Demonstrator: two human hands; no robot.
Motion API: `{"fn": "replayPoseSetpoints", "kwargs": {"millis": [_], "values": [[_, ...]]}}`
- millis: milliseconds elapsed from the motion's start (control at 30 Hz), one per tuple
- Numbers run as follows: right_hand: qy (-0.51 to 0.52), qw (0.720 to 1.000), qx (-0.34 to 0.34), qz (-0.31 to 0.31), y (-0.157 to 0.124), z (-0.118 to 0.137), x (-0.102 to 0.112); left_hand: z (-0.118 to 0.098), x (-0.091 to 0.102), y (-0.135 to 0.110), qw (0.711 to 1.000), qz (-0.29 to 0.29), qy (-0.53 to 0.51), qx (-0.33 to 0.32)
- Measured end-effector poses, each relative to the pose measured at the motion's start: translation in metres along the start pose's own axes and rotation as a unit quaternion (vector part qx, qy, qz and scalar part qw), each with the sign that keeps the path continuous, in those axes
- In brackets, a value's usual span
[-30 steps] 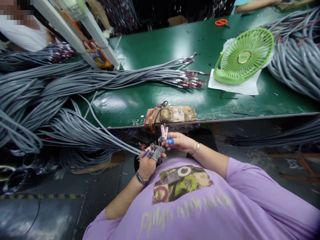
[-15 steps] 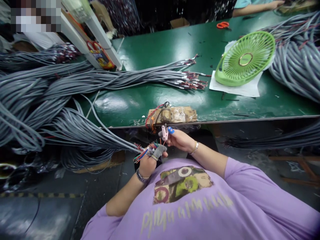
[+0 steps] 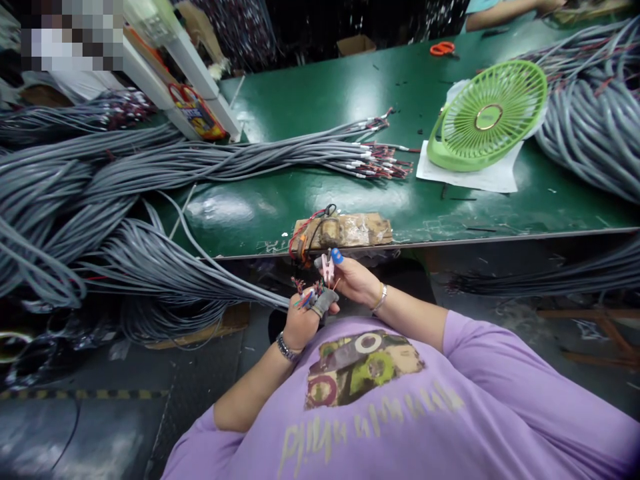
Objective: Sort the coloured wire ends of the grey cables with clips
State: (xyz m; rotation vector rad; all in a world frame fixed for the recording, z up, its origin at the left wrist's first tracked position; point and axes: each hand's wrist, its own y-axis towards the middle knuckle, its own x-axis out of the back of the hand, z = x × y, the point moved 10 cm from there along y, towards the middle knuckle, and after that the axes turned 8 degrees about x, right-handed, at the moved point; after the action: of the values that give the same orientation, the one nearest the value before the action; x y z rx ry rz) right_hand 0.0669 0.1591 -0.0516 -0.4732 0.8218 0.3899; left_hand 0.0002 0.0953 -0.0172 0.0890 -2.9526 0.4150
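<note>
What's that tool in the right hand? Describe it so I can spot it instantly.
Find the green table and the wooden block at its near edge. Just below it, the right hand pinches a small pink tool, two prongs up. It is the only pink thing there, next to a blue-capped fingertip and above the grey cable end in the left hand.

**Colours at the cable bench**

Dark green, glossy: table top (image 3: 320,100). Grey: cable bundles (image 3: 150,267), thumb sleeve (image 3: 325,301). Red, blue, green: wire ends (image 3: 305,297). Lime green with gold centre: fan (image 3: 487,113). White: paper sheet (image 3: 480,179). Orange: scissors (image 3: 443,48). Pale pink: clipper (image 3: 328,265). Bright blue: fingertip cap (image 3: 337,256). Lilac, with olive, maroon and cream ring print and pale yellow lettering: T-shirt (image 3: 450,413).
</note>
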Motion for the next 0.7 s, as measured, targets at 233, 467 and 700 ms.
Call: {"fn": "replayPoseSetpoints", "kwargs": {"millis": [233, 467, 700], "values": [[-0.009, 0.999, -0.042, 0.017, -0.005, -0.009, 0.007, 0.0, 0.007, -0.007, 1.0, -0.017, 0.001, -0.004], [-0.024, 0.996, -0.068, 0.043, -0.01, -0.003, 0.0, -0.008, 0.024, -0.022, 0.994, -0.1, 0.016, -0.049], [-0.04, 0.999, 0.002, 0.012, -0.007, 0.007, 0.0, -0.004, 0.023, -0.01, 0.988, -0.131, -0.023, -0.072]]}}
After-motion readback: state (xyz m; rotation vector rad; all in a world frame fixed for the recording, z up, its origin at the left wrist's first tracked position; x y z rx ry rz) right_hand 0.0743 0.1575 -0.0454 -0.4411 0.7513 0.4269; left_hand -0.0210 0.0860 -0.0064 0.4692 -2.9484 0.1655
